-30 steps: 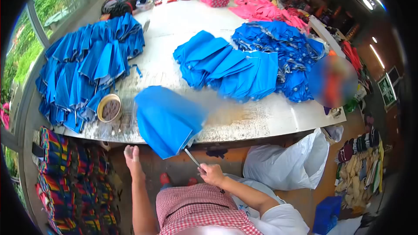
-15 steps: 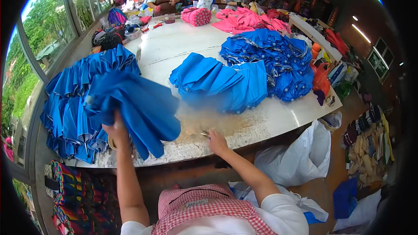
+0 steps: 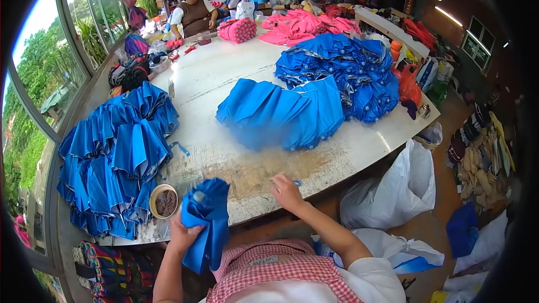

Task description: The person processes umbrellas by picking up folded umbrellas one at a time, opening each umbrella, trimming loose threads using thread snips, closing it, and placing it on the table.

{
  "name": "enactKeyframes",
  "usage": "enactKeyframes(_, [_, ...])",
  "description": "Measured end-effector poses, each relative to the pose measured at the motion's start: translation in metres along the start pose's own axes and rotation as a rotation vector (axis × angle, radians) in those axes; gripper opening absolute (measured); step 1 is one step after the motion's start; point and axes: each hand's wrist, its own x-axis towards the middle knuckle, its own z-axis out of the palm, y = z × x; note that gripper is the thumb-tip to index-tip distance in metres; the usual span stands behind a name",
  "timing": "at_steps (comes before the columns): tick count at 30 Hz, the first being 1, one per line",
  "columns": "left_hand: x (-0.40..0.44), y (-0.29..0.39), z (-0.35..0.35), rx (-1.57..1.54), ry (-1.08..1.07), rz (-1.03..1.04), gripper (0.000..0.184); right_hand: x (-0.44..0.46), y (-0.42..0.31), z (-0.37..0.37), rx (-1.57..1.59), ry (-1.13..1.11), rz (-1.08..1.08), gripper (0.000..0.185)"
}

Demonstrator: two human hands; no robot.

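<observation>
My left hand (image 3: 184, 232) is wrapped round a blue umbrella (image 3: 209, 221), its folds hanging down at the table's front edge. To the right, my right hand (image 3: 286, 192) is over the worn front edge, close to a small blue strap (image 3: 297, 182); whether its fingers hold anything is too small to tell. A bowl of dark brown bits (image 3: 167, 203) stands just beside my left hand. Blue umbrellas lie in overlapping rows (image 3: 115, 157) on the left. Another fanned row (image 3: 281, 109) is in mid-table, partly blurred, against a crumpled blue pile (image 3: 342, 73).
Pink bundles (image 3: 237, 30) and pink cloth (image 3: 303, 25) lie on the far part of the white table (image 3: 208, 84). Two people are beyond it. A white sack (image 3: 393, 191) stands below the right edge. Rainbow-coloured bundles (image 3: 115, 269) are at the lower left.
My left hand has come back toward my body with the umbrella, now gathered narrower and turned end toward me. The scissors-like metal tool seen at my right hand no longer shows. The view has shifted.
</observation>
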Motion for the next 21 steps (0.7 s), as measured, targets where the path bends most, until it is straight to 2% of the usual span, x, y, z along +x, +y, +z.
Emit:
enactKeyframes(1, [-0.005, 0.007, 0.000, 0.010, -0.139, 0.005, 0.055, 0.001, -0.021, -0.013, 0.092, 0.032, -0.048, 0.022])
enactKeyframes(2, [-0.010, 0.012, 0.002, -0.014, -0.379, -0.118, 0.057, 0.000, -0.040, -0.021, 0.145, 0.092, -0.083, 0.018])
enactKeyframes(3, [-0.025, 0.015, 0.006, -0.035, -0.630, -0.262, 0.060, -0.003, -0.064, -0.033, 0.371, -0.044, 0.107, 0.015])
enactKeyframes(5, [-0.069, 0.003, 0.047, -0.306, -0.777, -0.250, 0.057, -0.018, -0.094, -0.045, 0.600, -0.147, 0.132, 0.015])
enactKeyframes(7, [-0.101, -0.020, 0.074, -0.538, -0.736, -0.398, 0.051, -0.033, -0.111, -0.048, 0.685, -0.242, 0.016, 0.016])
enactKeyframes(8, [-0.102, -0.021, 0.073, -0.518, -0.762, -0.494, 0.047, -0.038, -0.112, -0.049, 0.713, -0.302, 0.006, 0.017])
enactKeyframes(11, [-0.108, -0.024, 0.082, -0.418, -0.740, -0.374, 0.047, -0.055, -0.106, -0.044, 0.766, -0.420, -0.025, 0.017])
enactKeyframes(18, [-0.119, -0.008, 0.100, -0.514, -0.735, -0.484, 0.047, -0.063, -0.091, -0.069, 0.984, -0.425, -0.198, 0.016])
enactKeyframes(21, [-0.122, 0.012, 0.115, -0.531, -0.671, -0.512, 0.039, -0.079, -0.085, -0.070, 0.954, -0.481, 0.110, 0.015])
